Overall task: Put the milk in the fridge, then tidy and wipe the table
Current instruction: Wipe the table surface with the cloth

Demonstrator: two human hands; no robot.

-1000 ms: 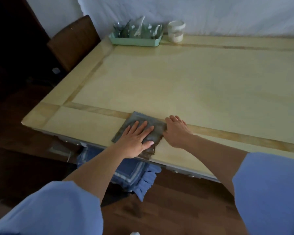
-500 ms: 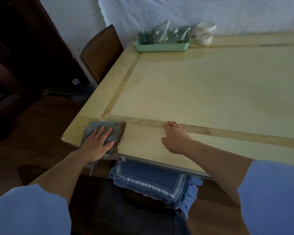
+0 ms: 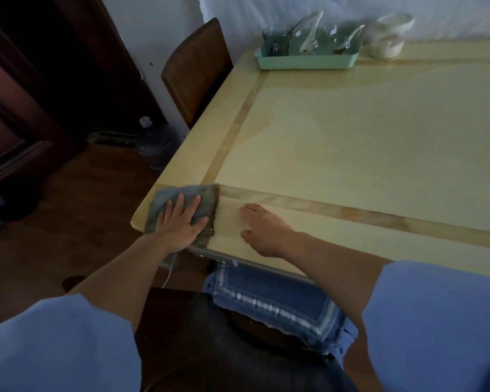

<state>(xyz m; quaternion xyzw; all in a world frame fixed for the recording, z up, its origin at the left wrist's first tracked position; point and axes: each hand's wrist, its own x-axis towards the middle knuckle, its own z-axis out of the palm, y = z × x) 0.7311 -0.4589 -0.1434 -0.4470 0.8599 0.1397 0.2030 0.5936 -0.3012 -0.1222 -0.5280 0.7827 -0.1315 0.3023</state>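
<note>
Left hand (image 3: 181, 222) flat, fingers spread on cloth (image 3: 207, 198) at table (image 3: 351, 142) corner. Right hand (image 3: 262, 229) loose, holding nothing. Could push cloth off edge.

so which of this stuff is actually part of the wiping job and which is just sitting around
In use:
- grey cloth, flat on the table's near-left corner
- left hand, pressed on the cloth
- right hand, resting bare on the table

Just lying about:
- green tray with glassware, far edge
- white jar beside it
- wooden chair
- water jug on the floor
- blue cushion under the table
</note>
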